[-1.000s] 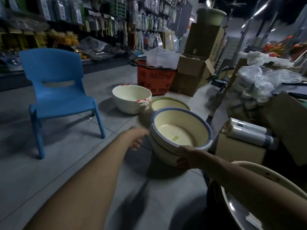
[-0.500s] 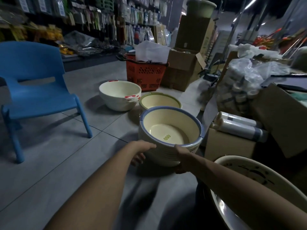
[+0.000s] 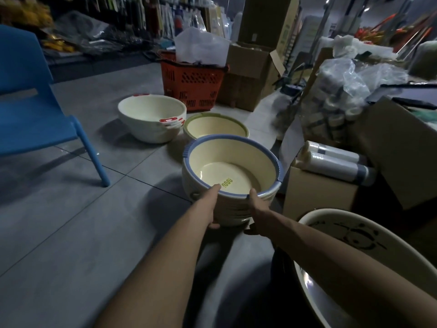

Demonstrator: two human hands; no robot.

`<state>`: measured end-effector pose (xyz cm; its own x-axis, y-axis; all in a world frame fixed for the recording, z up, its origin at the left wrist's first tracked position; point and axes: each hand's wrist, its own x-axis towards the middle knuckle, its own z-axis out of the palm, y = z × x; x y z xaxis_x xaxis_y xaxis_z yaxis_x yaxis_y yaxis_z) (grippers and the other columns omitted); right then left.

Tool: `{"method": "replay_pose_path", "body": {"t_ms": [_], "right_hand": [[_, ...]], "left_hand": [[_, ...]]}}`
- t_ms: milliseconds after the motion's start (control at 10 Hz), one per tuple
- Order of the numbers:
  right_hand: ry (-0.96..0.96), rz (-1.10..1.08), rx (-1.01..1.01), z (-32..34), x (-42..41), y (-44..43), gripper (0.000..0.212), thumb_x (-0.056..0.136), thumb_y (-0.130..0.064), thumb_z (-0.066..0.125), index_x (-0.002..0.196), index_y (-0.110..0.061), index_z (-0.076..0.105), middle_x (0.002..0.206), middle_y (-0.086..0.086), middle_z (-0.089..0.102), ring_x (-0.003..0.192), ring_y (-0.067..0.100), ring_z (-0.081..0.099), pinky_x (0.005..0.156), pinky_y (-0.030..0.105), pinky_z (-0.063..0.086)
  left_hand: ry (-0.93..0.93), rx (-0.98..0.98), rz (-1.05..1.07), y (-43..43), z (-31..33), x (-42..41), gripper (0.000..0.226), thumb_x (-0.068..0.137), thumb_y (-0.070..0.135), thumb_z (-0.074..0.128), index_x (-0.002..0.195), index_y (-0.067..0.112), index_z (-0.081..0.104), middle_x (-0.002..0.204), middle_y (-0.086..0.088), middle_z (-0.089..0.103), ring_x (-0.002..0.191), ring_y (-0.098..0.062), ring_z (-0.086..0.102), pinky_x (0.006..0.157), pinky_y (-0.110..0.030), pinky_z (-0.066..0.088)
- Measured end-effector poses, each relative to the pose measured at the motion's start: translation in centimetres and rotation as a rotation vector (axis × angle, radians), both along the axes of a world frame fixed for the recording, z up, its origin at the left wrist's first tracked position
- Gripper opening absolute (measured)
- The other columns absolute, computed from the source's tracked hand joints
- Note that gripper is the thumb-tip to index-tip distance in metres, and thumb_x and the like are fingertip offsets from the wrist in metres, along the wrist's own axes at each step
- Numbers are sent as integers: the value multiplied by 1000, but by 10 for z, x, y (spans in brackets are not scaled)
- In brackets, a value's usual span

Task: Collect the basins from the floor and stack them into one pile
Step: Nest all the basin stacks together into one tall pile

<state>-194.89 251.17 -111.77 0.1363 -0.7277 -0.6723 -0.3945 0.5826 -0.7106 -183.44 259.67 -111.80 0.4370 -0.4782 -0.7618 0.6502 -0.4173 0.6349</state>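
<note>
A stack of cream basins with a blue rim on top (image 3: 233,169) is in the middle of the view. My left hand (image 3: 211,207) grips its near left side, thumb on the rim. My right hand (image 3: 256,209) grips the near right side, thumb at the rim, fingers under the wall. Behind it on the floor sits a green-rimmed basin (image 3: 215,126). Farther left stands a stack of white basins with red handles (image 3: 151,119). A large cream basin with a dark drawing (image 3: 369,235) lies at the lower right, partly hidden by my right forearm.
A blue plastic chair (image 3: 35,110) stands at the left. An orange shopping basket (image 3: 192,84) and cardboard boxes (image 3: 250,74) stand behind the basins. A box with wrapped rolls (image 3: 335,162) and piled goods crowd the right. Grey floor tiles (image 3: 71,221) lie at the near left.
My left hand moved in from beside the blue-rimmed stack and took hold of its near side. Both hands now hold the stack, and the view has come closer to it.
</note>
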Motion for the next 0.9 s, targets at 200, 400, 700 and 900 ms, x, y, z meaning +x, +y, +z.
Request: {"method": "replay_pose_path", "body": {"t_ms": [200, 400, 700, 900], "right_hand": [[-52, -18, -49, -22, 6, -14, 86, 80, -42, 62, 154, -21, 22, 130, 18, 55, 111, 36, 59, 88, 54, 56], [-26, -55, -135, -6, 9, 4, 78, 98, -32, 58, 159, -14, 13, 150, 23, 41, 131, 44, 48, 106, 56, 46], [486, 363, -350, -12, 7, 17, 54, 106, -22, 43, 154, 0, 36, 154, 20, 41, 143, 36, 40, 119, 44, 33], [509, 217, -360, 18, 6, 46, 85, 102, -23, 52, 161, -23, -8, 153, 24, 28, 132, 35, 46, 110, 42, 44]], "left_hand": [[86, -63, 27, 8, -18, 5, 92, 71, 53, 83, 145, 20, 40, 131, -17, 55, 123, -39, 53, 97, -58, 49], [106, -122, 29, 18, -13, 1, 69, 81, 42, 78, 137, 17, 46, 121, -16, 58, 119, -34, 56, 88, -48, 54], [34, 97, -311, 69, 0, 15, 65, 74, 40, 78, 128, 12, 54, 117, -20, 62, 104, -37, 64, 95, -49, 51], [-183, 210, -346, 98, 26, 37, 79, 88, 50, 72, 149, 12, 39, 131, -23, 58, 109, -41, 63, 84, -50, 53]]}}
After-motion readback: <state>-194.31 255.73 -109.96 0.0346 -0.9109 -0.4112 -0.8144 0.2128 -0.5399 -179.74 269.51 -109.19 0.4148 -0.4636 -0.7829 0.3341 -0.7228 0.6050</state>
